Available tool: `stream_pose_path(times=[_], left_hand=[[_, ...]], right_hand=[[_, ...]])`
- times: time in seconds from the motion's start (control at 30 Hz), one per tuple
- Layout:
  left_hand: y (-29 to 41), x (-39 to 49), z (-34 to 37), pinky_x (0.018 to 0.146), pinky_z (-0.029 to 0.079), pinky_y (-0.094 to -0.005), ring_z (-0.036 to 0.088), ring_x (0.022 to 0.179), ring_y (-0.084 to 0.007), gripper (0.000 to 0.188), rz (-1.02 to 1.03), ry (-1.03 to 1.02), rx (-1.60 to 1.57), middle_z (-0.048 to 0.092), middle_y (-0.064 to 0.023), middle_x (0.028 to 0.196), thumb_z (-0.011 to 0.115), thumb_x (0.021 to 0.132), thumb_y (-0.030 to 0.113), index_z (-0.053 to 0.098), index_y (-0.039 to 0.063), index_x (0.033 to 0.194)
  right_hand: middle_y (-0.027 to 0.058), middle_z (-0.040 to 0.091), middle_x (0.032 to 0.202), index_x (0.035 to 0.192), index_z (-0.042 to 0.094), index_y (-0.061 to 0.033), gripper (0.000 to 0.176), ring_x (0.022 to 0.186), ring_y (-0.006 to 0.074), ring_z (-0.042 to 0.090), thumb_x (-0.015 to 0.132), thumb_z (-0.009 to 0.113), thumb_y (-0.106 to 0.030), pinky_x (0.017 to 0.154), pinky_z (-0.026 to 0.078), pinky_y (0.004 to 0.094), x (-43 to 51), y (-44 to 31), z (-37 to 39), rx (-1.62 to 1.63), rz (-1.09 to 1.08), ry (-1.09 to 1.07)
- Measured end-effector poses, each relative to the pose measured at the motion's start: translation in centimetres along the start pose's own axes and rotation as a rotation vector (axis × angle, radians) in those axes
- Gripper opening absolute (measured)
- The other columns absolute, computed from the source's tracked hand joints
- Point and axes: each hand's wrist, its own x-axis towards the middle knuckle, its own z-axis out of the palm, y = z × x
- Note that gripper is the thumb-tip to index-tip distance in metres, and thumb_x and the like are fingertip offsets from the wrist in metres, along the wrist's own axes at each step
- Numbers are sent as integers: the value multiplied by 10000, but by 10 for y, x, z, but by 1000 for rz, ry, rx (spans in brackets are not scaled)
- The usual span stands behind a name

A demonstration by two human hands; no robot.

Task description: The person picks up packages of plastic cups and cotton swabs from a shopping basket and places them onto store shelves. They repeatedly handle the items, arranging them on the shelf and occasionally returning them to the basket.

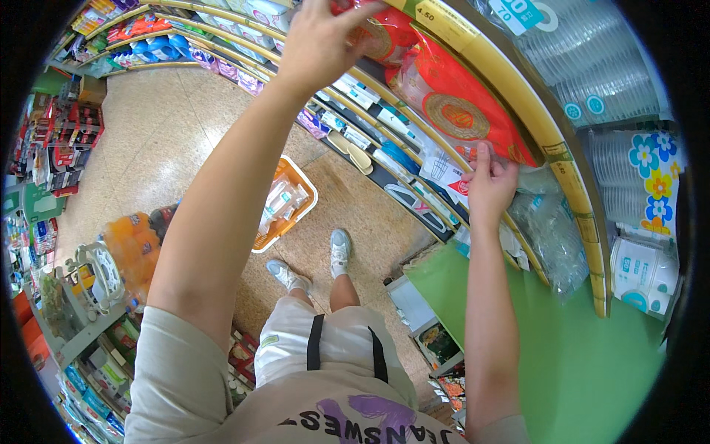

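Red plastic packages with a round gold print (457,114) lie on a shop shelf in front of me. At the near end of one package is my right hand (493,186), its thumb and fingers closed on the package's clear lower edge. My left hand (327,41) reaches to another red package (383,39) farther left, fingers spread over it; whether it grips anything is partly hidden at the picture's top. Beside my right hand, bags of clear plastic items (546,222) fill the shelf's end.
Stacked clear plastic cups (599,66) stand on the shelf above, behind a yellow shelf edge (499,50). An orange basket (309,194) with packaged goods is on the floor near my feet. Bottles of orange drink (130,244) stand at the left, a green panel (566,344) at the right.
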Motion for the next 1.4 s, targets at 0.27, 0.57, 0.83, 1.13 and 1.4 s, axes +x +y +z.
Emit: stream_pose_path(times=[0.27,0.57,0.83,1.13,1.4], left_hand=[[-14,17,19,948,437,-525,466,1102,-439,261,126,73,102,518,-215,1236,728,733,174,762,200,990],[-29,17,-20,996,403,-457,480,1099,-357,118,164,-57,-225,546,-139,1141,754,743,71,750,170,806],[-4,4,-23,1014,402,-508,476,1178,-395,293,17,-104,52,547,-161,1225,812,732,225,745,159,1009],[3,-18,24,1143,354,-444,550,1296,-199,361,235,24,79,660,35,1270,664,880,180,661,258,1232],[-12,-10,16,1084,433,-481,628,1197,-217,230,77,107,179,715,-22,1172,621,862,81,706,178,1052]], right_hand=[[166,692,816,1026,488,34,250,648,199,691,1045,567,-203,548,527,269,-4,1,-4,-24,23,25],[231,714,817,985,474,35,254,697,244,724,1051,554,-196,616,565,297,-2,19,-1,96,-61,102],[177,710,792,897,540,-8,230,642,185,684,1002,636,-188,627,523,293,-19,11,-14,-38,19,128],[34,430,1548,1342,611,-93,468,1473,262,324,897,658,-233,1196,215,576,-40,-66,62,-1066,-1008,-296],[4,314,1638,1456,518,-109,546,1531,253,232,923,598,-197,1217,139,614,7,-50,59,-1160,-1005,-320]])
